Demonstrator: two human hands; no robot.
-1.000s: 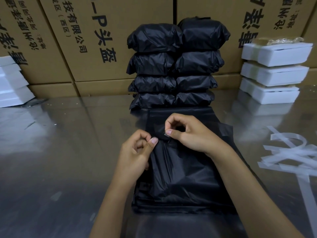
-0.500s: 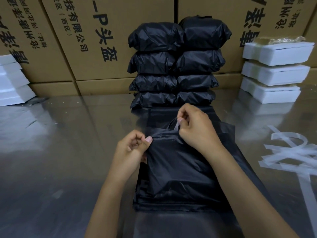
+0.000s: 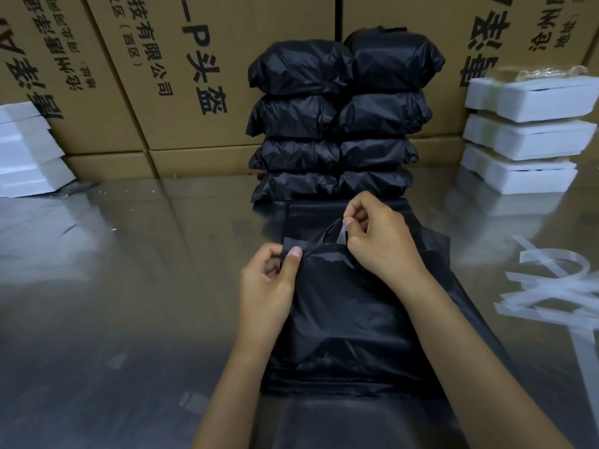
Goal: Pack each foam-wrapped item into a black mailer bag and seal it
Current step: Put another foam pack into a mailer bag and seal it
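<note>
Head view: black mailer bag (image 3: 350, 319) lies flat on the steel table (image 3: 113, 303), contents hidden. Left hand (image 3: 269, 283) pinches its flap corner; right hand (image 3: 379, 241) pinches a clear strip (image 3: 341, 236), largely concealed. Packed bags (image 3: 337, 124) stand stacked behind.

Materials on the packing table.
Table (image 3: 113, 286): smooth, glossy metal. Mailer bag (image 3: 350, 319): thin, crinkled black plastic, faintly shiny. Boxes (image 3: 227, 59): matt brown cardboard. Foam blocks (image 3: 525, 137): matt white.
</note>
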